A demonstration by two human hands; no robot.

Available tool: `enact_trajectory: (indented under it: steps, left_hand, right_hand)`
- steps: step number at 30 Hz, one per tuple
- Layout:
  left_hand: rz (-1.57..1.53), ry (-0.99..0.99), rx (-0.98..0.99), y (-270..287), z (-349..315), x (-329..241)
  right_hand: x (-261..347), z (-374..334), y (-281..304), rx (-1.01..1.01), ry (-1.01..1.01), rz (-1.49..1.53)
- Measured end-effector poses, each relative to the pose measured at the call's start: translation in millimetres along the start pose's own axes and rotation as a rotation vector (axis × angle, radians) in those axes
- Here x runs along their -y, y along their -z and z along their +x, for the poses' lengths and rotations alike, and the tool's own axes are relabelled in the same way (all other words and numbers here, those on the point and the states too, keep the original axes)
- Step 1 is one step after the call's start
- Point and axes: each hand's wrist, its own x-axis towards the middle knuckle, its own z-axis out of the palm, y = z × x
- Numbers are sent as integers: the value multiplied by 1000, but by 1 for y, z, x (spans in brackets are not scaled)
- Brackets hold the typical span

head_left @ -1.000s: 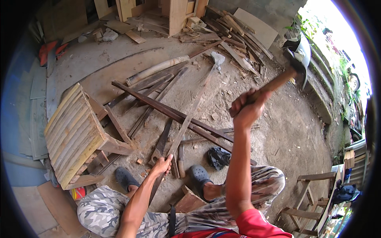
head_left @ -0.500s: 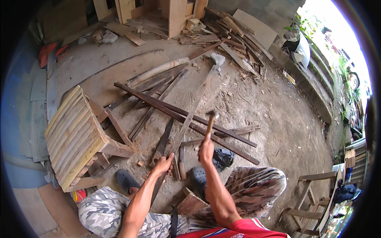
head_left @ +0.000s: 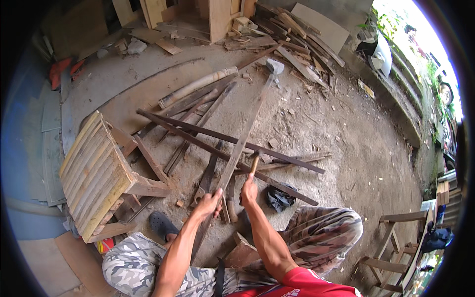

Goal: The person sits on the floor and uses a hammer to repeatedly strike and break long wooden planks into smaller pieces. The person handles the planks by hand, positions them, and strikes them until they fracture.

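Note:
My left hand is closed around a long, narrow wooden strip, which slants away from me to a grey stone. My right hand grips a hammer by its wooden handle. The hammer's head is beside the strip, over two long dark wooden bars that cross it; whether it touches wood I cannot tell. Left of the strip lies a handsaw, partly covered. A wooden tool handle shows on the ground between my hands.
A slatted wooden piece with legs stands at my left. Scrap wood is heaped at the back. A black plastic bag lies near my right knee, and a wooden block between my legs. A wooden frame stands at far right.
My right hand has come down and left with the hammer, bringing its head nearer the strip. My left hand keeps its grip on the strip. The dark bars have shifted slightly.

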Motion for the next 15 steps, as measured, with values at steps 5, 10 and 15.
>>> enact_trajectory:
  steps: [5,10,15]
  left_hand:
    - [-8,8,-37,20,7,-2]
    - [50,-63,-16,16,5,-12]
    - [340,-132,-186,18,2,-11]
  right_hand:
    - [119,-36,66,-25,422,241]
    - [186,-55,129,163,556,688]
    - [114,-23,111,-42,372,436]
